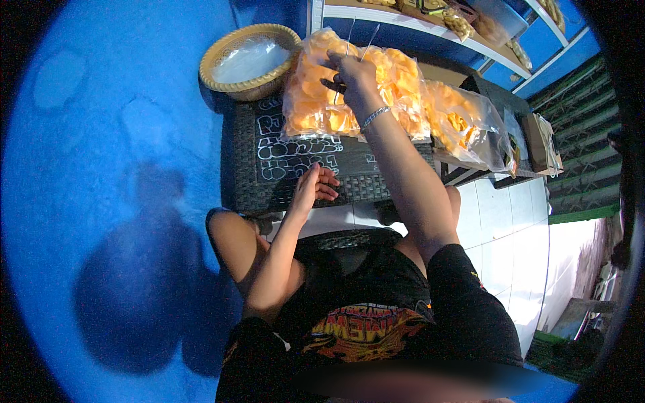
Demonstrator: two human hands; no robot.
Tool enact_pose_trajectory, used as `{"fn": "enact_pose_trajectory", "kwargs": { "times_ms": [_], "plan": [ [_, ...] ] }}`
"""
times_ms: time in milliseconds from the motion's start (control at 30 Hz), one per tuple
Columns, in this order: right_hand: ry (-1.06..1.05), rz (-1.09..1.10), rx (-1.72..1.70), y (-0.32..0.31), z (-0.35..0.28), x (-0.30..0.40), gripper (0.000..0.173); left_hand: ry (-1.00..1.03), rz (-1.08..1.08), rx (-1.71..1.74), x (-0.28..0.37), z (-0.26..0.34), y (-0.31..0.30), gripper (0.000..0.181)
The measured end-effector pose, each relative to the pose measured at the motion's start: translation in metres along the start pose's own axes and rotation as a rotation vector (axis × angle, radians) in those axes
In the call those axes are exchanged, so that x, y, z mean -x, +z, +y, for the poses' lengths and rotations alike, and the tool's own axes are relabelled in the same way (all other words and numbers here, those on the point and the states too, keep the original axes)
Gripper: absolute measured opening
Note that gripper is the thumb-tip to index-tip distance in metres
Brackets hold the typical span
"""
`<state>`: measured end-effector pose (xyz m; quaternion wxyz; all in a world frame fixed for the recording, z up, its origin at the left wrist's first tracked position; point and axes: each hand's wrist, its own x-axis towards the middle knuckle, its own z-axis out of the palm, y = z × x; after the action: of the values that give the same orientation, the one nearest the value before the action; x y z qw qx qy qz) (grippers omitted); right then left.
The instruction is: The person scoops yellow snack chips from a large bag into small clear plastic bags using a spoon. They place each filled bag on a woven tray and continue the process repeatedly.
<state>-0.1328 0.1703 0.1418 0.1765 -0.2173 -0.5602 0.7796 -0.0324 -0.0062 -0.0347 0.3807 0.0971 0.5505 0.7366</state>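
Note:
My right hand point(352, 75), with a braided bracelet at its wrist, is over several clear plastic bags of orange chips point(307, 108) on the dark woven table point(242, 174). Thin metal prongs point(370, 43), perhaps tongs, show beside its fingers; whether the hand grips them cannot be told. My left hand point(316, 185) hangs above the table's near edge, fingers apart and holding nothing. A round woven basket point(211, 85) with clear plastic bags point(252, 60) in it stands at the table's far left corner. White lettering marks the tabletop between basket and left hand.
Right of the packed chips lies a large clear bag of orange chips point(458, 121). Farther right is a cardboard box point(539, 146) with a white cable. Shelves point(403, 22) with bagged snacks stand behind. A blue wall point(126, 126) borders the left, and white floor tiles point(499, 216) lie to the right.

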Motion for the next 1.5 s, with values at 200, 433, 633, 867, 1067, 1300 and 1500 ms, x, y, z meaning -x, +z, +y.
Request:
{"fn": "enact_pose_trajectory", "kwargs": {
  "times_ms": [200, 433, 633, 867, 1067, 1300, 1500],
  "plan": [
    [0.021, 0.078, 0.004, 0.006, 0.02, 0.025, 0.026, -0.02, 0.01, -0.016, 0.0, 0.002, 0.002, 0.061],
    [0.015, 0.045, 0.011, 0.004, 0.013, 0.033, 0.028, -0.005, 0.019, -0.03, 0.001, 0.002, 0.004, 0.061],
    [-0.034, 0.03, 0.042, 0.002, 0.014, 0.028, 0.025, -0.007, 0.004, -0.028, -0.001, 0.001, 0.003, 0.062],
    [-0.53, -0.041, 0.581, 0.001, -0.054, 0.026, 0.038, -0.02, -0.003, -0.018, 0.001, 0.001, 0.0, 0.061],
    [-0.489, -0.788, 0.886, -0.039, -0.127, 0.086, 0.015, 0.079, -0.099, 0.197, 0.011, 0.02, 0.0, 0.063],
    [-0.28, -1.269, 1.284, -0.049, -0.06, 0.092, 0.021, 0.453, -0.132, 0.226, 0.028, 0.019, 0.011, 0.057],
    [-0.42, -0.71, 1.014, -0.07, 0.008, 0.107, 0.039, 0.396, 0.201, 0.037, 0.035, 0.021, 0.024, 0.022]
  ]
}}
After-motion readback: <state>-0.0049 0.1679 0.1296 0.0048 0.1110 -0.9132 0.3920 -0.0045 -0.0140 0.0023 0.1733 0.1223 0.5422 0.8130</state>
